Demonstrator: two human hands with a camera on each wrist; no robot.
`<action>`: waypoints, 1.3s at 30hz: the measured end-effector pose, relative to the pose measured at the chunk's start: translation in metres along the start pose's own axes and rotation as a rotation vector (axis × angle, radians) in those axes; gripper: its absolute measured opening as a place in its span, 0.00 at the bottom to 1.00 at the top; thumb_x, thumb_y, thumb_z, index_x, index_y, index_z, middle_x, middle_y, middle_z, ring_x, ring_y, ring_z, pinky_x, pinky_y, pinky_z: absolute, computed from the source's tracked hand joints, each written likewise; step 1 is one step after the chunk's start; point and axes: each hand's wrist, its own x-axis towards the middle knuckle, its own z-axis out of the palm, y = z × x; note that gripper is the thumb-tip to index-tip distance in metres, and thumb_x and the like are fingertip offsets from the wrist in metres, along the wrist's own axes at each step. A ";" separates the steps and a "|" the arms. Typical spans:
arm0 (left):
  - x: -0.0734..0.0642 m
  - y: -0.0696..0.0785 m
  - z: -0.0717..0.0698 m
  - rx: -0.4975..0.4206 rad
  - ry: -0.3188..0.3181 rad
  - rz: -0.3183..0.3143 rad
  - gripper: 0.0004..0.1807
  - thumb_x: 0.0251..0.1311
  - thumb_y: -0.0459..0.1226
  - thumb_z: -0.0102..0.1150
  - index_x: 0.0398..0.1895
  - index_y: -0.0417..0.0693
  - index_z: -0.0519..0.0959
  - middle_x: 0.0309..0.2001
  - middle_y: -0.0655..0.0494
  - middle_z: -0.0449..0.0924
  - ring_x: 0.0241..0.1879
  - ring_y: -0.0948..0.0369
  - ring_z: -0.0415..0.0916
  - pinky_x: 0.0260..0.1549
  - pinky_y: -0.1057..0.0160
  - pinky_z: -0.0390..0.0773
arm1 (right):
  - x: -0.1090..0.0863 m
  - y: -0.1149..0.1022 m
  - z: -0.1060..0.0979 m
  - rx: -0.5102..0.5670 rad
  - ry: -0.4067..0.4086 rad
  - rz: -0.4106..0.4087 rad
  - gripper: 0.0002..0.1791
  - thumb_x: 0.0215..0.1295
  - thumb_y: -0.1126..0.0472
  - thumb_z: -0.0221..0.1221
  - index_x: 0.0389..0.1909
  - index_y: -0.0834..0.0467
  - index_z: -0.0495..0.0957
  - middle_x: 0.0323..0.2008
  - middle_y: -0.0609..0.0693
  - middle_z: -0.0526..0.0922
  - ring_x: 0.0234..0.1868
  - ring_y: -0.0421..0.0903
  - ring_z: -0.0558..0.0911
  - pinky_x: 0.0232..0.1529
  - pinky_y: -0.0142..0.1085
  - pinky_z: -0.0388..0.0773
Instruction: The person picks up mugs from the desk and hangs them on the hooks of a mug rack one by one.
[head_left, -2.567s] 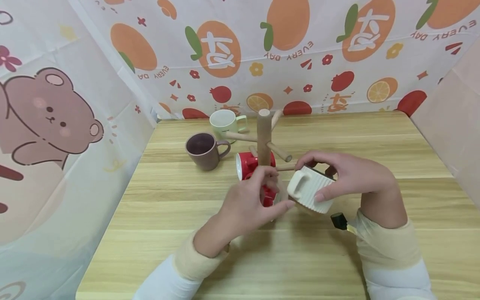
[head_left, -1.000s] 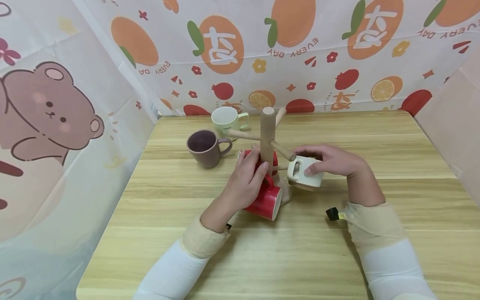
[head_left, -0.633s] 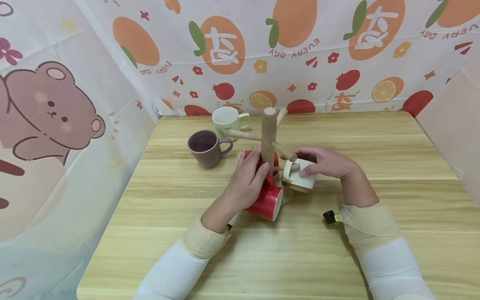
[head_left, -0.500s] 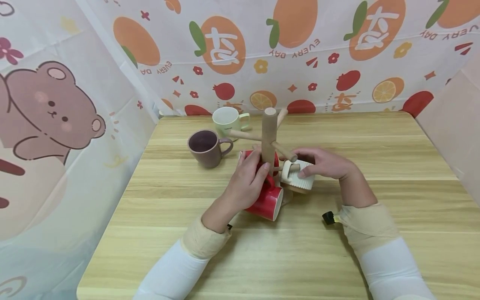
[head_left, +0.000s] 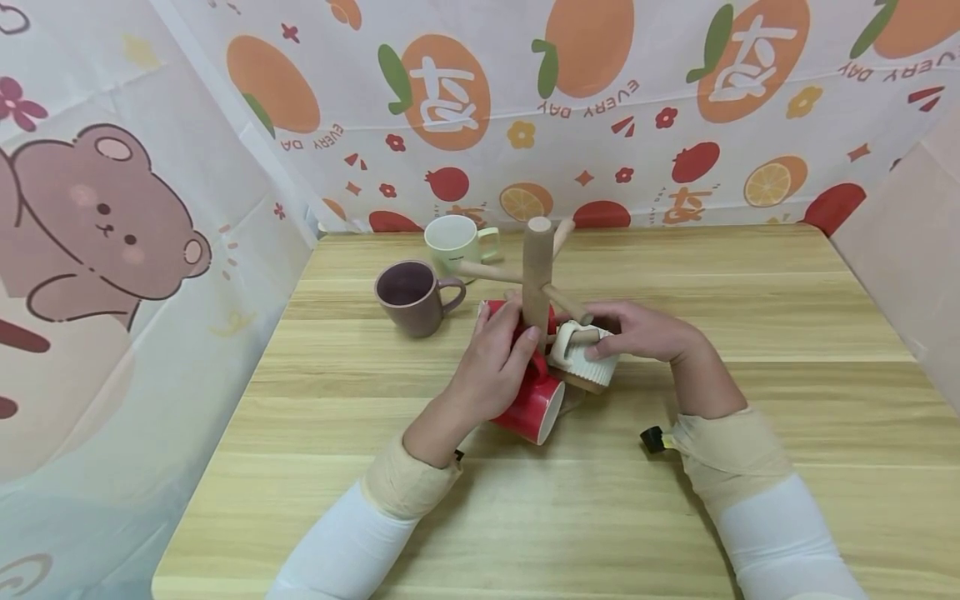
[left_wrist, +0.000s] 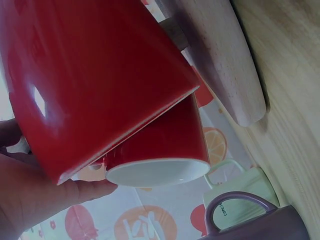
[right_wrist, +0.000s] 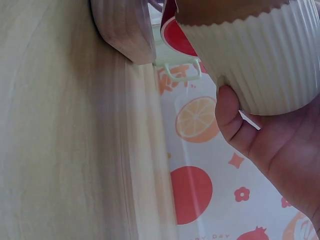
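My right hand [head_left: 637, 332] grips a white ribbed mug [head_left: 592, 365] with a brown base, its handle around a lower peg of the wooden mug tree [head_left: 537, 267]. In the right wrist view the fingers curl about the ribbed mug [right_wrist: 265, 65]. My left hand [head_left: 487, 367] holds the mug tree's post low down, its thumb in front; the far fingers are partly hidden. Just under this hand hangs a red mug [head_left: 528, 408], tilted with its mouth toward the front right. A second red mug [left_wrist: 160, 145] hangs behind it, largely covered in the head view.
Left of the mug tree, a purple mug [head_left: 416, 312] stands upright on the wooden table [head_left: 300, 467]. Behind it is a pale green mug [head_left: 450, 242]. Bare pegs [head_left: 487, 271] stick out from the upper post. A fruit-patterned cloth [head_left: 585, 150] hangs along the back edge.
Earlier the white mug was apart from the peg at right; it has moved left, and its handle is now over the peg. My left hand has moved onto the post and since stayed there.
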 end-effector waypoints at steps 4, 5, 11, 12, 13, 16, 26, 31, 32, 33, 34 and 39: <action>0.000 0.001 0.000 0.005 0.004 0.001 0.17 0.75 0.44 0.42 0.60 0.47 0.67 0.51 0.54 0.77 0.62 0.58 0.69 0.73 0.40 0.39 | 0.001 0.000 0.001 -0.008 0.008 -0.005 0.27 0.60 0.62 0.65 0.61 0.57 0.75 0.46 0.51 0.78 0.48 0.46 0.74 0.46 0.36 0.76; 0.000 0.001 0.000 0.005 0.005 0.002 0.17 0.75 0.44 0.42 0.60 0.47 0.67 0.51 0.54 0.77 0.62 0.58 0.69 0.73 0.40 0.39 | 0.001 0.001 0.002 -0.007 0.006 -0.007 0.27 0.60 0.62 0.65 0.61 0.57 0.75 0.47 0.51 0.78 0.48 0.45 0.74 0.48 0.36 0.75; -0.001 0.001 0.000 0.013 0.014 0.013 0.18 0.75 0.44 0.42 0.62 0.46 0.66 0.52 0.53 0.77 0.62 0.58 0.70 0.73 0.39 0.39 | 0.001 0.002 0.002 0.044 -0.026 0.025 0.28 0.62 0.61 0.63 0.64 0.57 0.73 0.50 0.53 0.79 0.48 0.46 0.78 0.48 0.37 0.77; -0.001 0.001 0.000 0.013 0.016 0.014 0.18 0.75 0.44 0.42 0.62 0.46 0.66 0.52 0.53 0.77 0.62 0.58 0.70 0.73 0.39 0.40 | 0.001 0.002 0.002 0.051 -0.030 0.033 0.28 0.62 0.61 0.63 0.64 0.57 0.72 0.50 0.53 0.78 0.46 0.46 0.78 0.47 0.37 0.77; -0.001 0.001 0.000 0.012 0.015 0.015 0.18 0.75 0.44 0.42 0.62 0.46 0.66 0.52 0.53 0.77 0.61 0.58 0.70 0.73 0.39 0.40 | 0.001 0.001 0.002 0.058 -0.036 0.039 0.28 0.62 0.61 0.63 0.64 0.58 0.72 0.49 0.54 0.78 0.45 0.47 0.79 0.46 0.37 0.78; -0.001 0.001 0.000 0.010 0.013 0.011 0.18 0.75 0.44 0.42 0.62 0.46 0.66 0.52 0.53 0.77 0.61 0.58 0.71 0.73 0.39 0.39 | 0.000 0.000 0.002 0.062 -0.043 0.036 0.30 0.62 0.60 0.63 0.66 0.58 0.70 0.53 0.54 0.77 0.49 0.47 0.78 0.50 0.38 0.77; -0.001 0.002 0.000 0.020 0.008 -0.006 0.20 0.75 0.44 0.42 0.64 0.46 0.65 0.55 0.51 0.77 0.63 0.57 0.69 0.73 0.40 0.38 | 0.000 0.001 0.001 0.021 -0.007 0.032 0.18 0.60 0.60 0.65 0.50 0.57 0.75 0.38 0.53 0.75 0.41 0.45 0.75 0.41 0.37 0.76; -0.001 0.002 0.000 0.022 0.008 -0.009 0.20 0.75 0.44 0.42 0.64 0.46 0.65 0.55 0.51 0.77 0.64 0.57 0.69 0.73 0.39 0.38 | -0.001 0.001 0.001 0.033 -0.009 0.024 0.22 0.60 0.61 0.65 0.55 0.58 0.75 0.41 0.53 0.76 0.44 0.45 0.76 0.45 0.37 0.76; -0.001 0.002 0.000 0.023 0.008 -0.009 0.21 0.75 0.44 0.43 0.64 0.46 0.65 0.56 0.51 0.77 0.64 0.57 0.69 0.73 0.39 0.39 | -0.001 0.001 0.001 0.034 -0.010 0.021 0.22 0.60 0.61 0.66 0.55 0.58 0.75 0.42 0.53 0.76 0.45 0.45 0.76 0.46 0.36 0.76; -0.002 0.002 0.000 0.023 0.008 -0.009 0.21 0.75 0.44 0.43 0.65 0.46 0.65 0.56 0.51 0.77 0.64 0.57 0.69 0.73 0.38 0.39 | -0.001 0.001 0.001 0.034 -0.011 0.017 0.23 0.60 0.61 0.66 0.56 0.59 0.74 0.43 0.53 0.76 0.45 0.45 0.75 0.47 0.36 0.76; -0.002 0.002 0.000 0.023 0.008 -0.009 0.21 0.75 0.44 0.43 0.64 0.46 0.65 0.56 0.51 0.77 0.64 0.57 0.69 0.73 0.38 0.39 | -0.001 0.001 0.001 0.033 -0.012 0.017 0.23 0.60 0.61 0.66 0.56 0.58 0.74 0.43 0.53 0.76 0.46 0.45 0.76 0.47 0.36 0.76; -0.001 0.003 0.000 0.024 0.010 -0.008 0.21 0.74 0.45 0.43 0.64 0.47 0.64 0.55 0.52 0.77 0.64 0.58 0.69 0.73 0.39 0.38 | -0.001 0.000 -0.001 0.027 -0.015 0.022 0.21 0.60 0.61 0.65 0.54 0.57 0.74 0.41 0.54 0.77 0.44 0.47 0.76 0.44 0.37 0.77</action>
